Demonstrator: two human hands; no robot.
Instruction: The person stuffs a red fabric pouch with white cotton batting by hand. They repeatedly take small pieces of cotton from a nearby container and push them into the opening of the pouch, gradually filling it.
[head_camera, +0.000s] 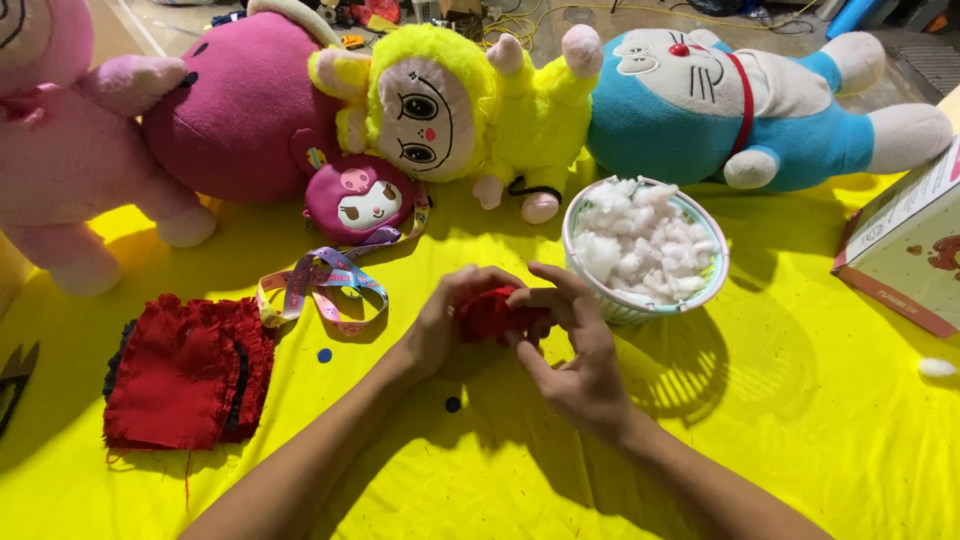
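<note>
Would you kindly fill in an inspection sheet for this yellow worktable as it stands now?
Surface: yellow cloth, wrinkled, with two small dark dots near the arms.
Job's things: small red fabric piece held between both hands; basket of white stuffing just right of it.
Clutter: stack of red fabric, patterned ribbon, cardboard box, loose white tuft; plush toys along the back: pink, magenta, yellow, blue cat, small magenta pouch.
Grips: left hand and right hand both pinch the red piece.
Cables: yellow cords on the floor behind.
Surroundings: cluttered floor beyond the table.
</note>
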